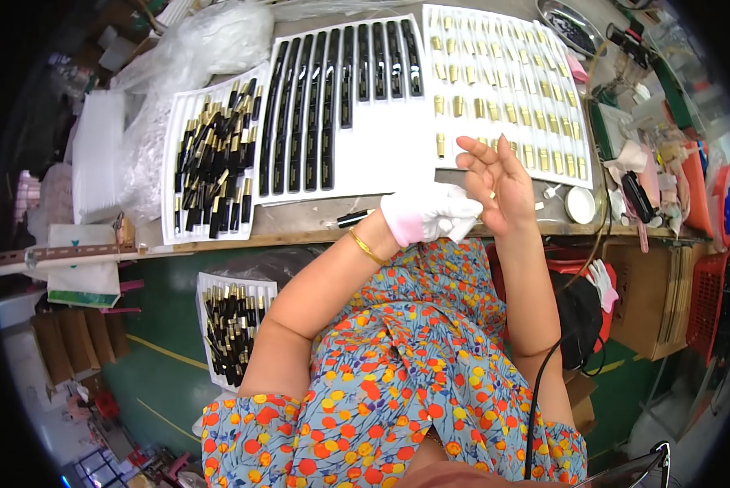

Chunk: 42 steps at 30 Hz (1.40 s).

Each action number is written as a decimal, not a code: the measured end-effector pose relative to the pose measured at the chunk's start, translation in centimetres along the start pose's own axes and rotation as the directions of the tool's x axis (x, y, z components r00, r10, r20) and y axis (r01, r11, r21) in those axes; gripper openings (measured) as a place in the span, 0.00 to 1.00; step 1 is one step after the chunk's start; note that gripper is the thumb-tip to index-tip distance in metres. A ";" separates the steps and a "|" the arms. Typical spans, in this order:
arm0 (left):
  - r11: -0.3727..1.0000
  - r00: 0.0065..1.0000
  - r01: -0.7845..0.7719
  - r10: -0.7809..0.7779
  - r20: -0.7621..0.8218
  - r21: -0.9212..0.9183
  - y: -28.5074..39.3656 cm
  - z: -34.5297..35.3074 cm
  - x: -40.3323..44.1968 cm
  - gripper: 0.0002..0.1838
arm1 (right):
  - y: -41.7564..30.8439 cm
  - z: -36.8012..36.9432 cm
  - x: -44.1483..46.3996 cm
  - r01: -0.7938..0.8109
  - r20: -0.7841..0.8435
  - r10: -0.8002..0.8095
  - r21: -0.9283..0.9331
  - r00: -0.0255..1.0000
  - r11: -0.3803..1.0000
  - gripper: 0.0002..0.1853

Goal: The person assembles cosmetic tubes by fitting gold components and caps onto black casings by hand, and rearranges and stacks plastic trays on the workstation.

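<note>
Head view: left hand (pixel 434 215) in a white fabric glove, fingers bunched, grip contents cannot be told; bare right hand (pixel 507 191) beside it, fingers loosely apart, near small gold cylindrical caps (pixel 441 145) rowed in a white plastic tray (pixel 452 124). Leftward, glossy black rectangular pieces (pixel 327 154) in columns, then heaped slim black-and-gold tubes (pixel 216 154).

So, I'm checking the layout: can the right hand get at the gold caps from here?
Likely yes: the bare right hand appears close to the gold caps, with nothing visible blocking the way.
</note>
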<state>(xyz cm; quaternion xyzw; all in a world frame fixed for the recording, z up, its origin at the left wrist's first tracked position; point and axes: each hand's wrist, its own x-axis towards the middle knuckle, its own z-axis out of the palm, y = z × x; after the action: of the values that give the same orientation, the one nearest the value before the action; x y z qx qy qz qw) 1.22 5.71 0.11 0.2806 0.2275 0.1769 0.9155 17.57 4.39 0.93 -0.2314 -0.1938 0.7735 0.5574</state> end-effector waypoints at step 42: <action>0.908 0.922 -0.361 0.381 -0.063 0.212 1.0 -0.8 -1.7 0.17 | -3.0 0.6 3.2 0.386 -0.176 -0.374 0.040 0.911 0.922 0.26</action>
<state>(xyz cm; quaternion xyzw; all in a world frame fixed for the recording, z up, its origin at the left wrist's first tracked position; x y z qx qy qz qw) -0.80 6.05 0.65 0.3981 0.2333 0.3387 0.8199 18.71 8.29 2.61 -0.2318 -0.1596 0.6351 0.7193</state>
